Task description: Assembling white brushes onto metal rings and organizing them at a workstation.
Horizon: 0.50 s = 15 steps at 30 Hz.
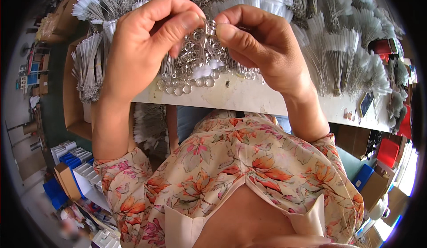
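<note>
Over the near edge of the white table, both my hands are raised close together. Thumb and forefinger of my left hand are pinched at one side of a few small metal rings. From the other side, my right hand grips the same rings with thumb and forefinger. Which ring each hand holds is too small to tell. Beneath and behind the fingers lies a heap of shiny metal rings, some apparently joined to thin wires. White bristle tips show among them.
Bundles of thin wire brushes with whitish bristles crowd the table's right side. More brush bundles stand at the left, by a cardboard box. A red bin is low at the right; white and blue trays are at lower left.
</note>
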{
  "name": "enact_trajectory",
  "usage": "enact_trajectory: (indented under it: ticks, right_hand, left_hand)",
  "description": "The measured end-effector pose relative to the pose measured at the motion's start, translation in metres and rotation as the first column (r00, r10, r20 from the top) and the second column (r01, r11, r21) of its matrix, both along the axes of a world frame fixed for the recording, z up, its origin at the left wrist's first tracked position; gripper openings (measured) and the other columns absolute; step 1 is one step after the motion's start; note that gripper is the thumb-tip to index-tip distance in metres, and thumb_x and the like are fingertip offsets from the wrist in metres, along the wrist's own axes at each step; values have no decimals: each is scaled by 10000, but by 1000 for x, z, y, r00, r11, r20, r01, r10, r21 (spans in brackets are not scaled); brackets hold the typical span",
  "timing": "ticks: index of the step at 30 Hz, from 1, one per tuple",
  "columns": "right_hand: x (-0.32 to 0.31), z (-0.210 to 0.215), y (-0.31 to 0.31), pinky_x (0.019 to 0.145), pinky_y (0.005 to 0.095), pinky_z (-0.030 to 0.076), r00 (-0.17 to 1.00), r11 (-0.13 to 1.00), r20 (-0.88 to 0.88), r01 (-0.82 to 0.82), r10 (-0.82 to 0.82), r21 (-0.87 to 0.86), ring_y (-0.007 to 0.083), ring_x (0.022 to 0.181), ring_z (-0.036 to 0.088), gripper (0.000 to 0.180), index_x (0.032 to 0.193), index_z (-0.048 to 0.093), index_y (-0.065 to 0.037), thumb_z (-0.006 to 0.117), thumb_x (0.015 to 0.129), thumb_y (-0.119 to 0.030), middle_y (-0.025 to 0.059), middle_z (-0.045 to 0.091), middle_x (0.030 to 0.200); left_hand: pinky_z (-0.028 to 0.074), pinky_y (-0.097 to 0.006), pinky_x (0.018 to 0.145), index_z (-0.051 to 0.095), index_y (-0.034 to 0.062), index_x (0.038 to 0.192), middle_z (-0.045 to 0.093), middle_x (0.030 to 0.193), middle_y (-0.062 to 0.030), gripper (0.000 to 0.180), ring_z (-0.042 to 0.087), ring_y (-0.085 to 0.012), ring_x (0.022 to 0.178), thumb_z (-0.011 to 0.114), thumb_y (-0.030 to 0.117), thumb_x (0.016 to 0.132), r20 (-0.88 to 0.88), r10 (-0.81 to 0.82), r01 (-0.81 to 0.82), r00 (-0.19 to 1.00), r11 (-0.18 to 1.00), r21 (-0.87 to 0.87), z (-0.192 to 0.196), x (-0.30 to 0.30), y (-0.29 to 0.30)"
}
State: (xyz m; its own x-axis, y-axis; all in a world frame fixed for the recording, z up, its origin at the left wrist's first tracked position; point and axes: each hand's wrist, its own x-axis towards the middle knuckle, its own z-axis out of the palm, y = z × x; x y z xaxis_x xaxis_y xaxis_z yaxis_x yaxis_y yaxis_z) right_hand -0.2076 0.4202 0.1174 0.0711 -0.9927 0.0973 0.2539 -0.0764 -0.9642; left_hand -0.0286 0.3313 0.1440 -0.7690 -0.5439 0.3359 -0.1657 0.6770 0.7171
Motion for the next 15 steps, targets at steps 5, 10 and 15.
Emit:
enact_trajectory:
  ticks: [5,10,15]
  right_hand:
    - [1,1,-24,622,184,415,985,995,-154,58,-71,-86,28,699,484,176,886,594,24,592,865,-151,-18,569,755]
    - [6,0,-46,551,176,377,983,993,-157,-103,94,-49,13,631,445,163,874,605,9,592,862,-152,-41,537,687]
    - [16,-9,-56,526,166,356,988,994,-125,-96,88,-58,6,610,428,144,878,614,1,600,854,-141,-50,532,682]
  left_hand:
    - [345,-163,492,558,-11,1031,505,766,17,204,399,-18,570,502,141,907,-205,84,63,975,780,622,4,5,-9]
    - [357,-176,466,554,15,1039,516,735,4,170,397,-28,516,472,90,911,210,124,-139,970,989,58,13,15,-13]
    - [341,-140,424,578,12,1024,557,702,-17,192,458,-13,531,493,143,913,-192,137,85,972,557,826,2,33,-20]
